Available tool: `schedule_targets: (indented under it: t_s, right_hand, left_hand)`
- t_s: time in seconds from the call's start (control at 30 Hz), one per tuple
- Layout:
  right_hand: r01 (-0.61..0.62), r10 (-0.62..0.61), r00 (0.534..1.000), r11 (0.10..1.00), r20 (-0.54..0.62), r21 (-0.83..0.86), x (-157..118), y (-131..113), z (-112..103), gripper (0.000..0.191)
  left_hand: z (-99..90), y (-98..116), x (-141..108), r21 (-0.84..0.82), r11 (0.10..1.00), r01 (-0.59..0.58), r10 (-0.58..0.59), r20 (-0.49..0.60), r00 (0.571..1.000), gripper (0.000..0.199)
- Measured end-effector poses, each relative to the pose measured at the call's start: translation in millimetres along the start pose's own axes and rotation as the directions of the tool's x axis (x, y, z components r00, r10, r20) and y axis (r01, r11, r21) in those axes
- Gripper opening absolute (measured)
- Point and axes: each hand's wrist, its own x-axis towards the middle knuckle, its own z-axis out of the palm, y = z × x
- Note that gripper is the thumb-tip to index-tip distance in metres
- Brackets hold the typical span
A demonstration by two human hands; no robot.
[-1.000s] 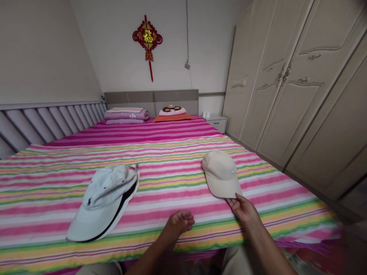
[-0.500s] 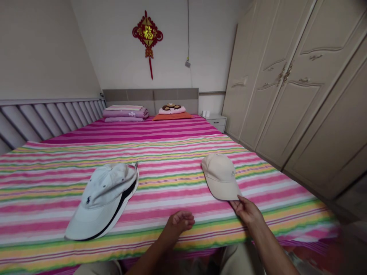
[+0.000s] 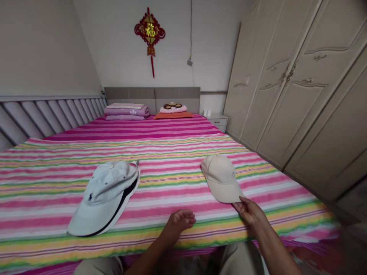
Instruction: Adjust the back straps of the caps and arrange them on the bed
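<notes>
Here's the bedroom, and right in front of you a wide bed (image 3: 172,179) under a striped sheet in pink, yellow, green and white runs back to a grey headboard (image 3: 151,95). Up at the far end there's a stack of folded purple bedding (image 3: 126,112), and beside it an orange pillow (image 3: 172,115). A red Chinese knot ornament (image 3: 149,32) hangs on the wall above, a cream wardrobe (image 3: 286,95) lines the right side, and a padded grey wall panel (image 3: 43,118) lines the left.

Now to your hands! Your right hand (image 3: 249,212) is at the near edge of the beige baseball cap (image 3: 222,177), which lies on the sheet with its brim toward you. Your fingertips are touching that brim, but whether they're actually pinching it, you can't tell from here. Your left hand (image 3: 179,223) rests at the bed's near edge, empty, its fingers loosely curled and slightly apart. Up and to the left of it sits a pale blue cap (image 3: 104,196) with black trim, well apart from the beige one.
</notes>
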Motion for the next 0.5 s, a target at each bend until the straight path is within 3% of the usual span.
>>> schedule_targets:
  t_s: [0.5]
  right_hand:
    - [0.076, -0.077, 0.997, 0.976, -0.001, -0.206, -20, 16, -4, 0.003]
  left_hand:
    - [-0.5, -1, 0, -0.027, 1.000, -0.015, 0.016, 0.010, 1.000, 0.029]
